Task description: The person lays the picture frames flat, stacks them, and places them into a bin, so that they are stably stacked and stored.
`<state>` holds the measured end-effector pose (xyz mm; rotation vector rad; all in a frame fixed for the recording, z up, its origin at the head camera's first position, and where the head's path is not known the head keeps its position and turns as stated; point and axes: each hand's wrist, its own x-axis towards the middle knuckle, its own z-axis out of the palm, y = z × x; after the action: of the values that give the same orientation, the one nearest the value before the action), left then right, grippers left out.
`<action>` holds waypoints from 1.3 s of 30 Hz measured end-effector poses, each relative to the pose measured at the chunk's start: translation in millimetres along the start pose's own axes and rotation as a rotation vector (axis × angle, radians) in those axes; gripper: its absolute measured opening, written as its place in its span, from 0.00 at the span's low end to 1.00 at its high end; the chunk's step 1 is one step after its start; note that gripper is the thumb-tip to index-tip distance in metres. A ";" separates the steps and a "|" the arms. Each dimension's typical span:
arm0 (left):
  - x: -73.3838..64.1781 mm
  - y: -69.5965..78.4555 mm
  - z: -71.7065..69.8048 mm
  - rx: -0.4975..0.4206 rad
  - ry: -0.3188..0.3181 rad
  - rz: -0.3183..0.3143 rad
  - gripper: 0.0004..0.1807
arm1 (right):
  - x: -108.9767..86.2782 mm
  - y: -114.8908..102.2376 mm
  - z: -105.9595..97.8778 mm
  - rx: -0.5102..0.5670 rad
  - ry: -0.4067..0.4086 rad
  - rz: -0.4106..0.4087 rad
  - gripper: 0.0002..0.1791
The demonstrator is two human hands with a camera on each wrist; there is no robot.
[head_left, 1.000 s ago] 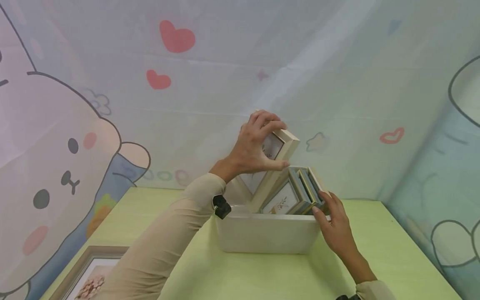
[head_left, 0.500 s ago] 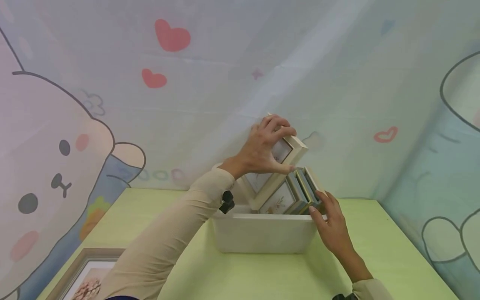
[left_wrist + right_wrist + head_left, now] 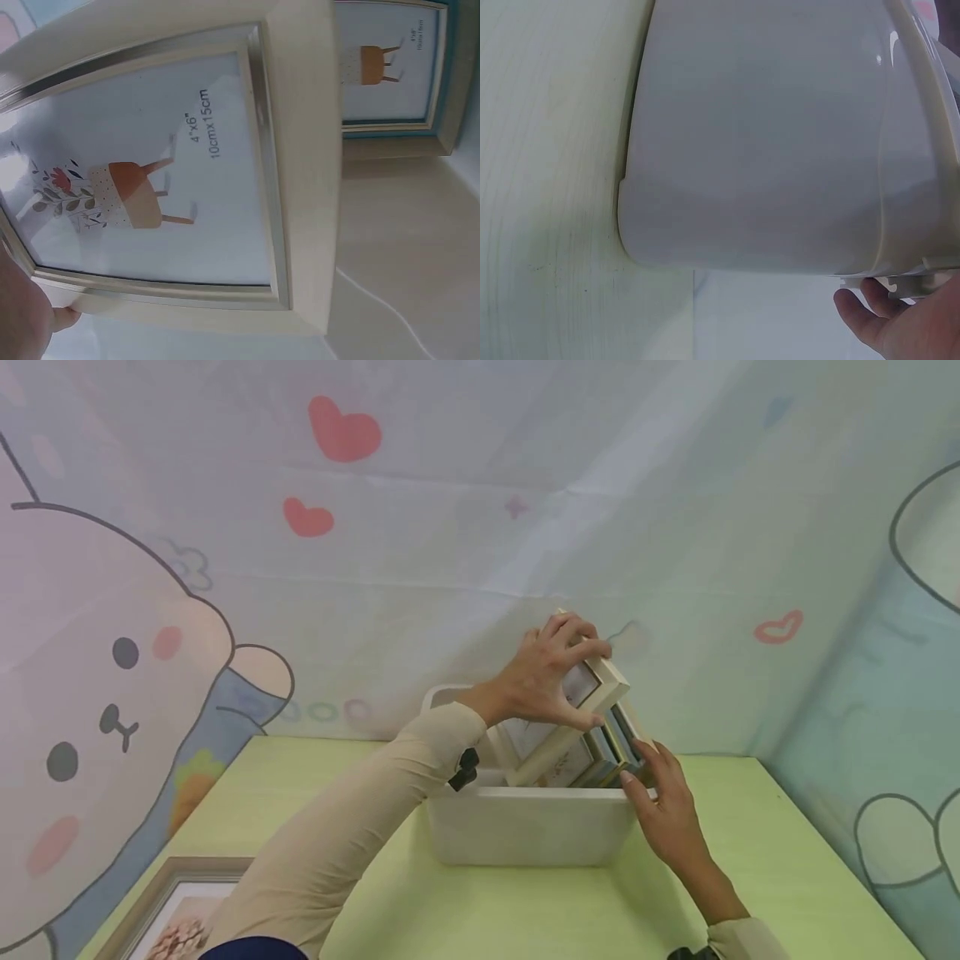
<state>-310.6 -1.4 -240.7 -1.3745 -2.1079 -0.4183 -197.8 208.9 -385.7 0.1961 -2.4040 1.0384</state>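
My left hand grips the top of a cream picture frame, fingers over its upper edge and thumb at its side. That frame leans right, its lower end inside a white plastic bin. In the left wrist view, the cream frame fills the foreground, showing a potted-plant print marked 4"x6". Several grey-blue and cream frames lean together at the bin's right end. My right hand holds the bin's right front corner, fingers beside the last frame. The right wrist view shows the bin's outer wall.
The bin stands on a pale green table near a fabric backdrop with cartoon prints. A larger brown picture frame with a flower print lies at the front left, partly covered by my left sleeve.
My left hand has moved right and down, tilting the cream picture frame further over the other frames. My right hand stays at the bin's corner.
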 end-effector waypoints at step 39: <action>-8.9 -6.0 56.9 0.060 -0.444 0.127 0.49 | -5.1 0.4 0.9 0.032 0.003 0.030 0.28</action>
<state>-330.4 20.8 -290.3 -1.6728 -2.3348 0.0080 -193.9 208.3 -389.0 0.1695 -2.3958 1.0902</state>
